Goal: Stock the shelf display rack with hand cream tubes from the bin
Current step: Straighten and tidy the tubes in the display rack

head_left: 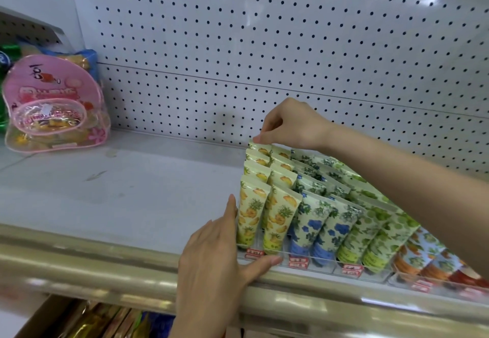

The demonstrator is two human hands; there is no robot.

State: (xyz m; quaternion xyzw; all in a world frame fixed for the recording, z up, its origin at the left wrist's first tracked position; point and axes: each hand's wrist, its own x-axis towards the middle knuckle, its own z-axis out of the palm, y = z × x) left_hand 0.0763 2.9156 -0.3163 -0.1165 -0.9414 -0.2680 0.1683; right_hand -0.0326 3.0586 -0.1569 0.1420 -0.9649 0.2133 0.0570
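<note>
A clear tiered display rack [312, 259] stands on the white shelf [111, 192], filled with rows of hand cream tubes: yellow pineapple ones [250, 213] at the left, then blue-flower ones [308, 221], green ones [370, 234] and orange ones at the right. My right hand [291, 126] reaches over the rack and pinches the top edge of the rearmost yellow tube [260, 148]. My left hand [219, 255] rests flat against the rack's left front corner, thumb along its front lip. The bin is not in view.
A pink clear pouch of goods [55, 110] sits at the shelf's back left, with green and blue packets behind it. White pegboard [264, 33] backs the shelf. A beige rail [105, 266] runs along the front edge; packaged goods [105, 321] lie on the shelf below.
</note>
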